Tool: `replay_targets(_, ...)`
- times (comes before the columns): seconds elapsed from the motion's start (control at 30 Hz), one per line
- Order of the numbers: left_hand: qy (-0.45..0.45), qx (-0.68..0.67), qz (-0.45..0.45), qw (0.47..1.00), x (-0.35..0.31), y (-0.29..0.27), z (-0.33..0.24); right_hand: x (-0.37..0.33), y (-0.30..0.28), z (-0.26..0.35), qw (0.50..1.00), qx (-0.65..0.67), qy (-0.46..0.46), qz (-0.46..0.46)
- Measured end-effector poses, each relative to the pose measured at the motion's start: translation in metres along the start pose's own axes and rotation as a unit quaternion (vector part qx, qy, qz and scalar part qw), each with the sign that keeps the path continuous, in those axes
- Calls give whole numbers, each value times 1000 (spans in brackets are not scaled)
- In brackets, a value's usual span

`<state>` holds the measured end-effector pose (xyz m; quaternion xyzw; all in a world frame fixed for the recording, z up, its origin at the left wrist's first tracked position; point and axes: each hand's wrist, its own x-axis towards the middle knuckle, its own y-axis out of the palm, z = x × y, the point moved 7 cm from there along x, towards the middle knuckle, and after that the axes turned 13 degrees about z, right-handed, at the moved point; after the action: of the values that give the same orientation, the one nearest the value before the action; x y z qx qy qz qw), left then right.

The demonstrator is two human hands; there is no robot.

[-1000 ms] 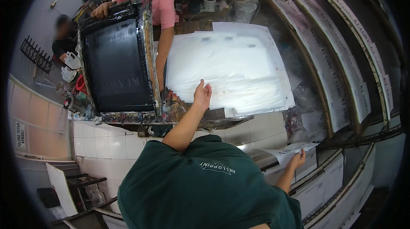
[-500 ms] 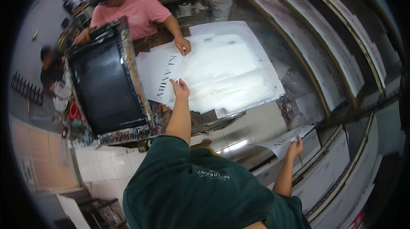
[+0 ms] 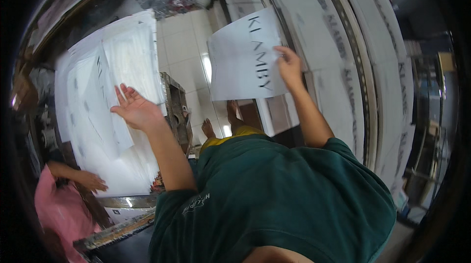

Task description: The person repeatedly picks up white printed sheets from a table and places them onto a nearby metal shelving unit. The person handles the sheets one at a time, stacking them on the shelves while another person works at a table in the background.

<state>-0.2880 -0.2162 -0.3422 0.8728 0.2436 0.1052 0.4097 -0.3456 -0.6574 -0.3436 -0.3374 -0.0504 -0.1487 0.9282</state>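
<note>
My right hand (image 3: 289,66) is closed on the edge of a white printed sheet (image 3: 235,57) with a column of black letters; the sheet hangs slightly bowed over the gap beside the racks. On the left, my left hand (image 3: 140,108) is open, palm up with fingers spread, above a broad stack of white sheets (image 3: 137,57). Close to its fingertips another printed sheet (image 3: 112,125) lies tilted over the stack, blurred by motion. Whether the fingers touch that sheet is hard to see, but none close around it.
Long racks (image 3: 365,62) bearing printed sheets run along the right. A co-worker's hand (image 3: 93,182), below a pink sleeve, rests by the stack's near left corner. A dark framed screen (image 3: 122,238) is at lower left. Pale floor tiles (image 3: 184,37) show between table and racks.
My view has turned right toward the racks. My left hand has opened from its pinch on the printed sheet by the screen. The sheet in my right hand now shows almost whole.
</note>
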Motion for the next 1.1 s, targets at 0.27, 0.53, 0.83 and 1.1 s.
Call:
replay_targets(0.27,-194,-11,129,972,-95,81,46,-158,-247,-120,938,-264,198,-104)
replay_targets(0.53,-302,-28,207,930,-148,53,94,-205,-374,-240,829,-495,248,-80)
replay_targets(0.83,-370,-11,204,906,-198,39,126,-196,-394,-309,829,-444,305,-152)
replay_targets(1.1,-401,-8,207,892,-227,42,133,-196,-402,-329,805,-497,288,-147)
